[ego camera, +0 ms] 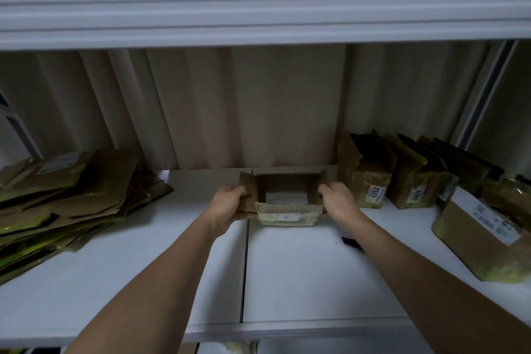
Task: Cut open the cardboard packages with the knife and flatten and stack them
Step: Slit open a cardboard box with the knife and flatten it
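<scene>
Holding an opened cardboard box (283, 195) at the middle of the white shelf (301, 273), left hand (230, 204) and right hand (339, 202) clamp fingers on its two ends. Long axis runs left-right, open mouth facing up toward the person. Its label is unreadable; a neighbouring package (366, 178) reads "4292". Flattened stack (71, 201) sits left.

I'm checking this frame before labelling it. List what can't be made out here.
- Knife: a dark object behind the right forearm, mostly hidden in the head view; cannot tell.
- Label print on the held box: too blurred.
- Flattened stack: cut off by the left edge.
- Boxes on the right: farthest ones shadowed, overlapping.
</scene>
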